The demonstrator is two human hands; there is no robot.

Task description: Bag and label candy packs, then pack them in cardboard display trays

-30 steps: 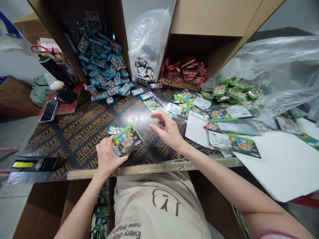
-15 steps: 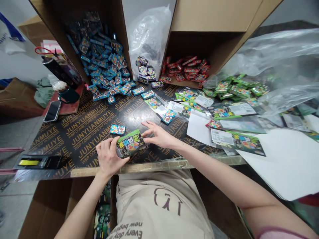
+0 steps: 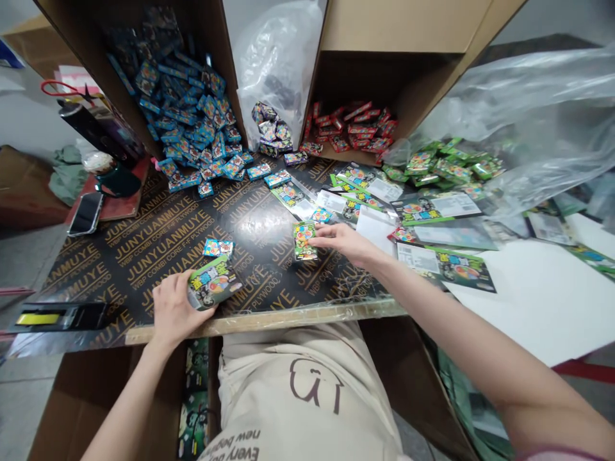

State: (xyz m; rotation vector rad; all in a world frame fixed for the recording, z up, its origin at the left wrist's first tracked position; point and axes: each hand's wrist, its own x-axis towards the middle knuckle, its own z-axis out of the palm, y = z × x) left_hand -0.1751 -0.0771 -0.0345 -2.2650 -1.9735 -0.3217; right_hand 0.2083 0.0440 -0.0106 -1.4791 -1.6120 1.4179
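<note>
My left hand [image 3: 173,309] is closed around the left side of a green and black printed candy bag [image 3: 217,283] near the table's front edge. Its colourful front faces up. Further right, my right hand [image 3: 342,242] pinches the right edge of a small green candy packet [image 3: 303,242], held over the dark tabletop and apart from the bag. Just behind the bag lies a blue candy packet [image 3: 219,248]. A second blue packet [image 3: 321,215] is beyond my right fingers.
Blue packets [image 3: 202,128], purple packets [image 3: 273,131] and red packets [image 3: 358,128] fill containers at the back. Green packets [image 3: 446,163] spill from clear plastic. Flat printed bags [image 3: 451,269] and white sheets [image 3: 533,301] cover the right. A tape dispenser [image 3: 60,317] and phone [image 3: 85,213] sit left.
My right hand has drawn away from the bag to the right, and a small green packet now shows in its fingers. My left hand has shifted left with the bag.
</note>
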